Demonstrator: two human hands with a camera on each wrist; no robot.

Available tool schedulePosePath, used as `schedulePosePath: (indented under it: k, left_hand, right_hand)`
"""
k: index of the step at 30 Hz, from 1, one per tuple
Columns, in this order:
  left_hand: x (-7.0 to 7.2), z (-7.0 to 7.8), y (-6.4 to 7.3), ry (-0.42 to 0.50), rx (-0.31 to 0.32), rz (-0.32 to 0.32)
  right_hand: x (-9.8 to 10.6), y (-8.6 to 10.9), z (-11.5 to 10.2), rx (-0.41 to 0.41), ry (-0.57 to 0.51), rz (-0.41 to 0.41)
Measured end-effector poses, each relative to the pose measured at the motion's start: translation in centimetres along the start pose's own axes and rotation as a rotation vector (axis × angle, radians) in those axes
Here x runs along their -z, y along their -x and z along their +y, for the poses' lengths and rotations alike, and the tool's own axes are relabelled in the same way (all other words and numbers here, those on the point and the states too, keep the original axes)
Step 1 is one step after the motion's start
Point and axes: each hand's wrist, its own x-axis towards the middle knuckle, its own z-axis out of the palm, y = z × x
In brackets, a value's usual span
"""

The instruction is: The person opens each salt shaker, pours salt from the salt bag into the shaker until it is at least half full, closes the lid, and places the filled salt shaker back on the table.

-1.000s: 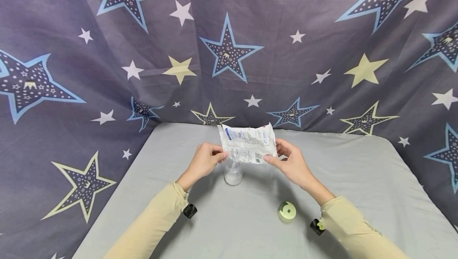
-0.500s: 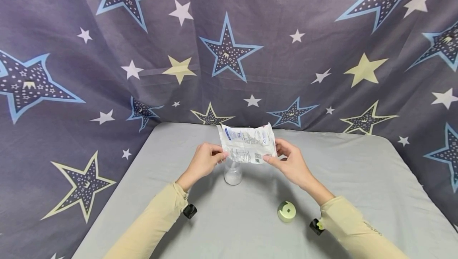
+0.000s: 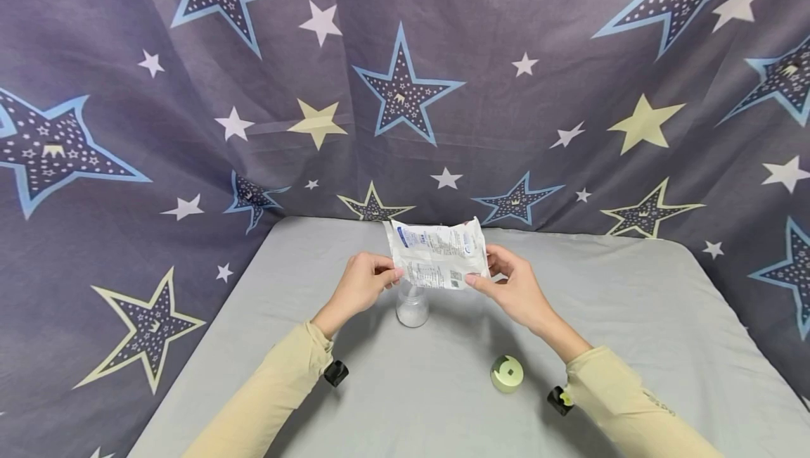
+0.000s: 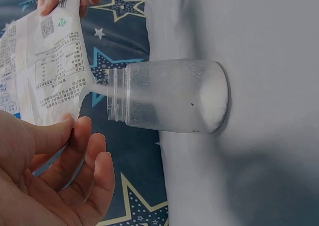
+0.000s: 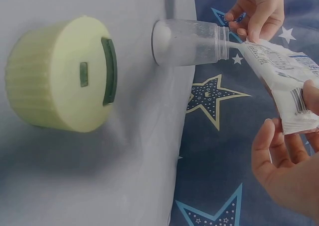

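Note:
A white printed bag [image 3: 438,255] is held tilted over a clear jar [image 3: 413,312]. My left hand [image 3: 363,281] pinches the bag's left lower corner between thumb and forefinger; its other fingers curl loosely in the left wrist view. At the opposite end my right hand [image 3: 514,289] grips the bag with the thumb in front and fingers behind. From the bag's corner beside my left fingertips, a white stream [image 4: 95,89] runs into the jar's uncapped mouth. White powder or fine grains [image 4: 213,97] cover the jar's bottom, and the jar stands upright, touched by neither hand.
A light green lid [image 3: 508,374] with a slot in its top lies on the grey cloth-covered table [image 3: 430,409], nearer me and right of the jar. A star-patterned curtain [image 3: 493,127] hangs behind the table. Black wrist cameras hang below both sleeves.

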Motion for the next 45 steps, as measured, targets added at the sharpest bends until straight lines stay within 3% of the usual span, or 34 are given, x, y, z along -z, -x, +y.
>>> schedulePosePath:
  k: [45]
  left_hand:
    - [-0.05,0.05,-0.18,0.026,0.011,0.018]
  right_hand:
    - [0.11,-0.09,-0.48,-0.009,-0.006,0.006]
